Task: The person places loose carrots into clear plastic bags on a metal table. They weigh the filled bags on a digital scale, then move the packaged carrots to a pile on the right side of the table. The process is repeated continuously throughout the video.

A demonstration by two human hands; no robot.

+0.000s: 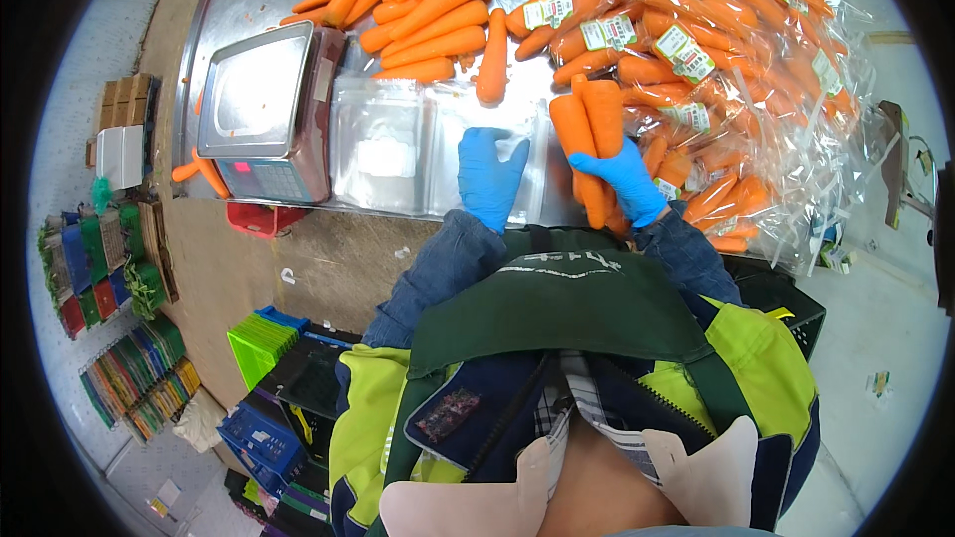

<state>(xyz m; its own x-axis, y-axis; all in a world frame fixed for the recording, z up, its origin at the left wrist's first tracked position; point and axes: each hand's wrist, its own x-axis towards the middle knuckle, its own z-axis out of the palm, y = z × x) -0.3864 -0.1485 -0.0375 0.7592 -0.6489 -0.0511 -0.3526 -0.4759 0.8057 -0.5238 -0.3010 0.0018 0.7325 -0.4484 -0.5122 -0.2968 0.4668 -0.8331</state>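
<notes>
My right hand (625, 180), in a blue glove, is closed around several carrots (573, 127) at the front of the metal table. The thumb lies across the carrots, and their thick ends point away from me. To the left, my gloved left hand (489, 177) rests over flat clear plastic bags (382, 145). Its thumb and fingers are apart with nothing held. Whether the fingertips press on the plastic I cannot tell. A single loose carrot (492, 60) lies just beyond that hand. Behind it is a pile of loose carrots (433, 15).
A weighing scale (257, 101) with a steel pan stands at the table's left. Bagged, labelled carrots (686, 52) are heaped along the right side. Below the table edge sits a red basket (261, 218). Stacked crates (265, 432) stand on the floor at left.
</notes>
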